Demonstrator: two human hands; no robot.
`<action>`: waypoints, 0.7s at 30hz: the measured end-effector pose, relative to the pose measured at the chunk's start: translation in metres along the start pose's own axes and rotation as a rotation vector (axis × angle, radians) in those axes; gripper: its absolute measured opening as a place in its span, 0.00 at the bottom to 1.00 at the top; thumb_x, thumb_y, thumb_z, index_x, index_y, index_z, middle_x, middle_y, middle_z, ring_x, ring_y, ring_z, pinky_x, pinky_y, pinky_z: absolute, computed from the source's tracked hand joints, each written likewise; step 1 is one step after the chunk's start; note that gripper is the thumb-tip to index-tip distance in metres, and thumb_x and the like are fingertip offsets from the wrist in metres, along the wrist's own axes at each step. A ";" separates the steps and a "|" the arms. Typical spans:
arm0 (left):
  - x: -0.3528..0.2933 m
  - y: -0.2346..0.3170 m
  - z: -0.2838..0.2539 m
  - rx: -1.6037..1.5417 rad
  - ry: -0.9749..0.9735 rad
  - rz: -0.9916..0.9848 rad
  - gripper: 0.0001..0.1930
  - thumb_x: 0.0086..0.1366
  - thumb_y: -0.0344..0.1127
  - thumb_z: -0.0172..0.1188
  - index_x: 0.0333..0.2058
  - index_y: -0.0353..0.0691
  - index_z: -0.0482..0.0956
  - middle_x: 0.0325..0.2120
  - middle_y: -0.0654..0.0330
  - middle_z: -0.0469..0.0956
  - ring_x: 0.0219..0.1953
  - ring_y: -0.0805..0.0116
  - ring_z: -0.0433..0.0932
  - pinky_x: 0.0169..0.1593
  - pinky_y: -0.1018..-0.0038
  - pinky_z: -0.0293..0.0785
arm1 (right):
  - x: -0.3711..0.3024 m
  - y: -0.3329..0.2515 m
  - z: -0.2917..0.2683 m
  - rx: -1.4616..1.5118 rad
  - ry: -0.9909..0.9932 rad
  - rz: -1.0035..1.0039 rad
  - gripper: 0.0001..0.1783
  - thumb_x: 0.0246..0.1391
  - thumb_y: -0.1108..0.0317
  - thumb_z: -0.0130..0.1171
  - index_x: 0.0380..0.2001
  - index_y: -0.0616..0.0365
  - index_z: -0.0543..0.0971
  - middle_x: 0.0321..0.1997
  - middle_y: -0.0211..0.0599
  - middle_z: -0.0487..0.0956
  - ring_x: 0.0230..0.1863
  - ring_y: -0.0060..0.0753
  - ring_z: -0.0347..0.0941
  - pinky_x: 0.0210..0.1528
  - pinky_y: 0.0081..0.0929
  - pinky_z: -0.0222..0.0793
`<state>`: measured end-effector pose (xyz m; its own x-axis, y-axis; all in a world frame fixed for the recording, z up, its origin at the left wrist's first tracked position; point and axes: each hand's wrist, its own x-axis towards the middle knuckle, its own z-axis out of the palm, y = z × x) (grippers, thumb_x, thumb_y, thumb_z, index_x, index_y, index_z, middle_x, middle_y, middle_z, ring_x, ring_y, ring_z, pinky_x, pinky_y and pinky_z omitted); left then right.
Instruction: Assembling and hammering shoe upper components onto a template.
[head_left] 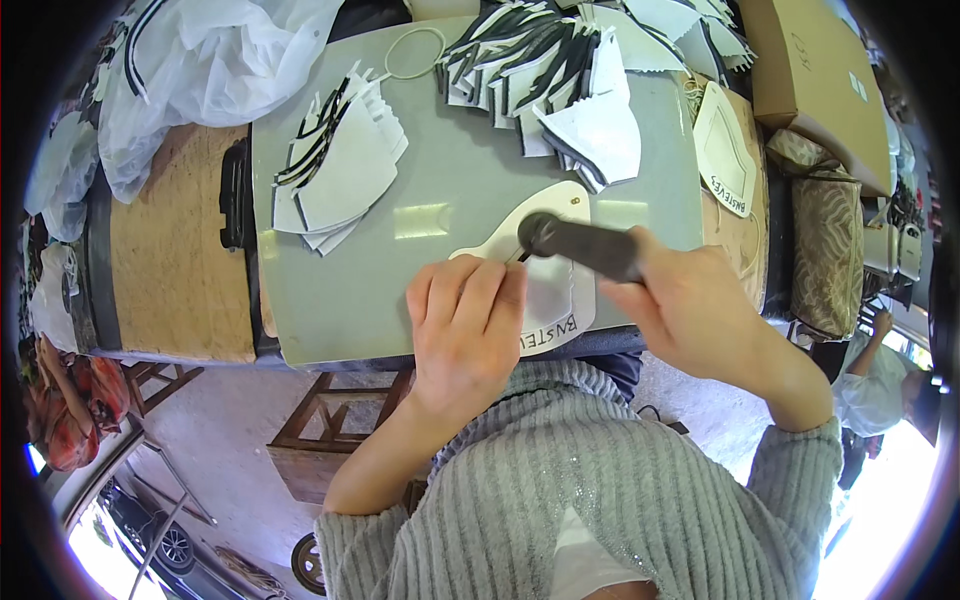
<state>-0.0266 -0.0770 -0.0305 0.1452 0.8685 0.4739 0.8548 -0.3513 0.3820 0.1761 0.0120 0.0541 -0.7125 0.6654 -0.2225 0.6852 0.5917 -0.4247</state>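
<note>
White template on the bench, between my hands and at the near edge. My right hand grips a dark, round-headed tool above it; my left hand bends its fingers over its left side, and whether they pinch anything I cannot tell. Black lettering marks its near end. Bare surface extends left, below the white stack.

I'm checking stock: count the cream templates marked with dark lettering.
2. One cream template lies on the grey sheet, partly hidden by the left hand and hammer; the other template lies at the sheet's right edge. More may be hidden.
</note>
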 end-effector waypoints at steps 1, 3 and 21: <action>0.000 0.001 0.000 -0.001 0.000 -0.005 0.14 0.52 0.28 0.61 0.40 0.31 0.81 0.39 0.58 0.76 0.46 0.61 0.75 0.52 0.61 0.67 | -0.003 -0.001 0.000 0.081 0.114 -0.014 0.19 0.64 0.56 0.55 0.30 0.63 0.68 0.15 0.46 0.75 0.18 0.54 0.75 0.21 0.44 0.69; 0.003 0.001 -0.001 -0.038 -0.007 -0.012 0.13 0.53 0.28 0.63 0.39 0.34 0.82 0.39 0.59 0.76 0.45 0.61 0.75 0.52 0.61 0.66 | -0.002 0.004 0.007 -0.002 -0.017 0.039 0.19 0.64 0.56 0.55 0.31 0.63 0.69 0.15 0.46 0.75 0.19 0.54 0.75 0.21 0.45 0.69; -0.002 -0.012 -0.007 -0.033 0.020 0.070 0.14 0.48 0.28 0.65 0.37 0.34 0.82 0.38 0.60 0.76 0.46 0.61 0.75 0.53 0.60 0.68 | 0.006 -0.014 -0.007 -0.162 -0.200 0.068 0.19 0.66 0.54 0.53 0.32 0.62 0.70 0.17 0.45 0.77 0.20 0.54 0.76 0.23 0.45 0.70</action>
<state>-0.0409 -0.0770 -0.0301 0.1936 0.8342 0.5163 0.8261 -0.4225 0.3729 0.1630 0.0111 0.0648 -0.6686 0.6128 -0.4211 0.7363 0.6247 -0.2600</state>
